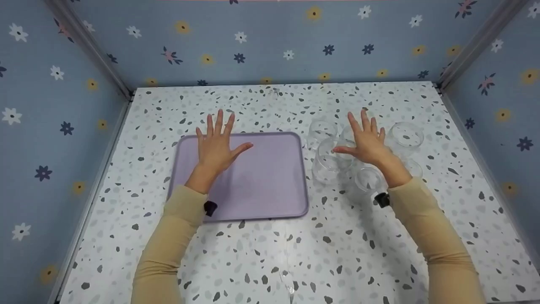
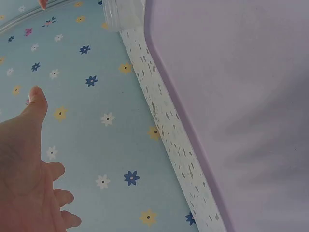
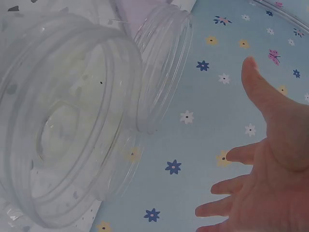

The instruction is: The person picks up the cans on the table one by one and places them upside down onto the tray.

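With fingers spread, my left hand [image 1: 216, 150] hovers over the left part of a purple rectangular tray [image 1: 265, 177] and holds nothing. My right hand [image 1: 369, 143], fingers also spread, is above a group of clear, round, open-topped jars at the right and grips none of them. A large jar [image 1: 325, 169] stands at the group's left front, with a smaller jar [image 1: 368, 179] to its right. Behind stand another jar [image 1: 322, 128] and one [image 1: 406, 135] at the far right. The right hand and forearm partly hide others. In the right wrist view a wide jar [image 3: 63, 125] looms close.
The tray and jars are on a white speckled table [image 1: 261, 257]. Blue flowered panels [image 1: 270, 42] rise behind and on both sides, meeting at grey corner posts. A black wrist camera mount sits at each cuff.
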A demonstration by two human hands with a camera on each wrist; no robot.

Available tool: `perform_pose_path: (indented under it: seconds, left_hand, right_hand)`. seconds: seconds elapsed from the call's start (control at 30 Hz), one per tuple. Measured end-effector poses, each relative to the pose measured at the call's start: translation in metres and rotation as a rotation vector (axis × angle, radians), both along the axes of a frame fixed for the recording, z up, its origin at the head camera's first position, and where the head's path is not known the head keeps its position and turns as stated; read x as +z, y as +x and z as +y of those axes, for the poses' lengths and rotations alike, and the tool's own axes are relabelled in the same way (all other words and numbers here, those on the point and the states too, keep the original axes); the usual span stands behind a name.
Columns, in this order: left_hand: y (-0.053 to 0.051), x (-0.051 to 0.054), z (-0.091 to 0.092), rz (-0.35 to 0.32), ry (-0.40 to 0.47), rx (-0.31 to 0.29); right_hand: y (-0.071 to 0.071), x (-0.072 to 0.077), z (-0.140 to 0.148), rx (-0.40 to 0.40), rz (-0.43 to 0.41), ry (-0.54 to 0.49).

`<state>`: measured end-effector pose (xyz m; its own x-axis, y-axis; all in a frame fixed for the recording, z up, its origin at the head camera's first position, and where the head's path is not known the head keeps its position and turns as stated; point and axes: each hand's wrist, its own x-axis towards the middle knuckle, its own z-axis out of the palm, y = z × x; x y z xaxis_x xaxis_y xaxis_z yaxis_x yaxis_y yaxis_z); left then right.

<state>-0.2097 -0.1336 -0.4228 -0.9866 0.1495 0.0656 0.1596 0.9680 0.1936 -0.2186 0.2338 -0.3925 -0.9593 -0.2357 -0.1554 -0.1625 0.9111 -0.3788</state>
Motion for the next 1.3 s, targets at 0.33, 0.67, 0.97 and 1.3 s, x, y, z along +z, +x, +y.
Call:
perform_pose_path:
  seconds: [0.33, 0.67, 0.97, 1.3]
  left_hand:
    - [0.003, -0.001, 0.005, 0.015, 0.05, 0.035]
    - [0.005, -0.01, 0.012, 0.046, 0.112, 0.032]
    - [0.009, -0.022, 0.019, 0.074, 0.213, 0.042]
    - [0.015, -0.04, 0.027, 0.109, 0.319, 0.056]
  right_hand:
    - [0.004, -0.003, -0.003, 0.062, 0.019, -0.03]
    - [0.005, -0.01, -0.009, 0.07, -0.02, -0.032]
    - [0.006, -0.017, -0.015, 0.112, -0.036, -0.037]
    - [0.008, -0.027, -0.021, 0.137, -0.036, -0.028]
